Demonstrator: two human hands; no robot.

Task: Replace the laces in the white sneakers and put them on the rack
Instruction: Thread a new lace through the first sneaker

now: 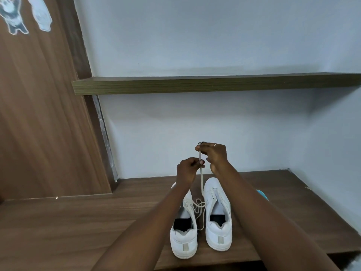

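Above two white leather sneakers [218,227], left hand [187,170] and right hand [214,155] are pinching a flat cream lace [202,181] taut, likely straightening it.

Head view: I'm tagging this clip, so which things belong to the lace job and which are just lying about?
Job: left sneaker, right sneaker, lace pinched by left hand and right hand, wooden shelf beneath.
Lying about: blue object on the shelf, animal stickers on panel.
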